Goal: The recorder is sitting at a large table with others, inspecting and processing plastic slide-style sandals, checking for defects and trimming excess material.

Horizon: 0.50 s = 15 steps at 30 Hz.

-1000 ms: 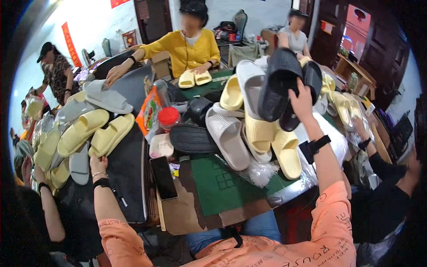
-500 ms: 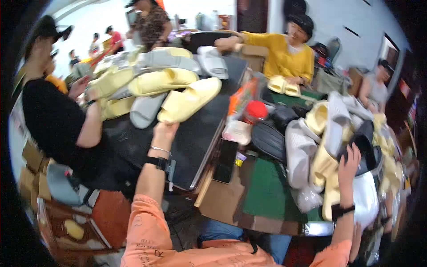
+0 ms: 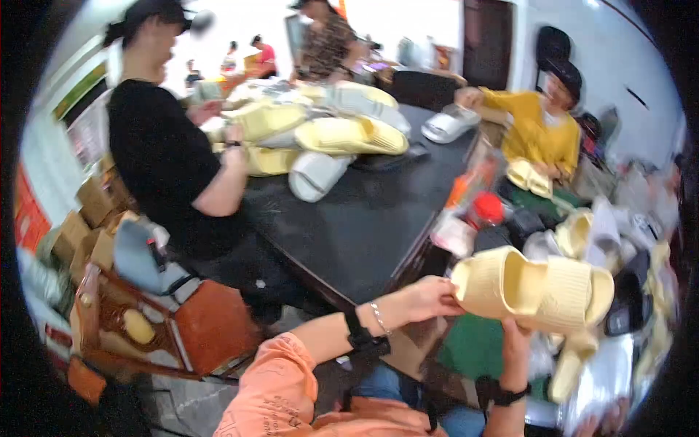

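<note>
Pale yellow slippers (image 3: 535, 291) with ribbed straps are held up above the near right table; they look like two overlapping, but I cannot tell surely. My left hand (image 3: 433, 297) pinches their left end between thumb and fingers. From below, my right hand (image 3: 515, 336) grips them near the middle, its fingers partly hidden behind them. Beneath and to the right lie more slippers in yellow, grey and black, among them a yellow slipper (image 3: 571, 368) close to my right hand.
A black table (image 3: 342, 218) bears a heap of yellow and grey slippers (image 3: 320, 173). A person in black (image 3: 160, 160) stands at its left; a person in yellow (image 3: 542, 135) sits beyond, touching a grey slipper (image 3: 449, 124). A red-lidded jar (image 3: 486, 209) and a wooden chair (image 3: 211, 328) are nearby.
My left hand has carried a yellow slipper from the black table rightward to my right hand. My right hand has left the slipper pile and now grips too. The view has swung left.
</note>
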Each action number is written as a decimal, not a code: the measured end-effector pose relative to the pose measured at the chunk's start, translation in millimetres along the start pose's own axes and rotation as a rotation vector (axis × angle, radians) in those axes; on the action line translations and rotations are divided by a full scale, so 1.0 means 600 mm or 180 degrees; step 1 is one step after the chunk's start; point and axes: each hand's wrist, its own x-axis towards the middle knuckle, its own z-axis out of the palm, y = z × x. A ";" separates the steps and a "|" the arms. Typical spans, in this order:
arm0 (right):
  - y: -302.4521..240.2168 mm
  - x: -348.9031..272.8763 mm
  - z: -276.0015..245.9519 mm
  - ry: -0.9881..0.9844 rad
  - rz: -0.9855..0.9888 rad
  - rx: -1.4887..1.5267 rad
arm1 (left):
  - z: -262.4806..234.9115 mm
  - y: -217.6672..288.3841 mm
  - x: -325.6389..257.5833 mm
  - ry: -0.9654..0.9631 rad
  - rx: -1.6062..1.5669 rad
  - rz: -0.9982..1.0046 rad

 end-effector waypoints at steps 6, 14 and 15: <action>0.032 -0.026 -0.083 0.0639 -0.1287 -0.1300 | 0.054 -0.009 0.025 0.0372 0.0607 -0.0477; -0.136 -0.025 -0.143 0.1162 -0.0999 0.0664 | -0.005 0.076 0.084 0.0788 0.2182 0.0613; -0.117 -0.019 -0.155 0.1368 -0.0347 0.0525 | 0.003 0.079 0.095 0.0768 0.2208 0.0633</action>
